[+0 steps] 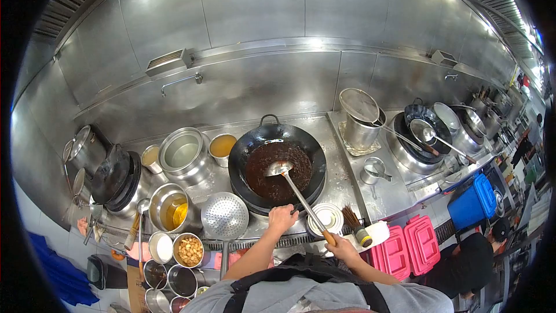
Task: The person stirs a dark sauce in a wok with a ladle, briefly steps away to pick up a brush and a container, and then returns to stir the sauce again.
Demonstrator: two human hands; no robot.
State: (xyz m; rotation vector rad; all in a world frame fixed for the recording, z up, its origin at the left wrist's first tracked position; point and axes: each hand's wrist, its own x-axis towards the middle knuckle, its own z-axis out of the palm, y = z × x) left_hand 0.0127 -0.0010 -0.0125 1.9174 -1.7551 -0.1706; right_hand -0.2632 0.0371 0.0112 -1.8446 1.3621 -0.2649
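A black wok [237,162] sits on the stove, with dark reddish-brown, oily sauce [263,182] inside it. My left hand [282,219] is closed at the wok's near rim, where its near handle is mostly hidden by my fingers. My right hand [344,250] is wrapped round the wooden end of a long metal ladle [301,197]. The ladle's bowl rests in the sauce near the middle of the wok. Left of my left hand lies a perforated skimmer [225,215]. Beside my right hand are white stacked dishes [325,220] and a bamboo brush [354,223].
On the left stand a pot of clear liquid [180,149], a pot of yellow liquid [159,208] and a bowl of brown chunks [190,250]. At right are a strainer [359,104] on a tall pot and another wok [425,119]. Pink lidded bins [421,243] and a person [472,261] are lower right.
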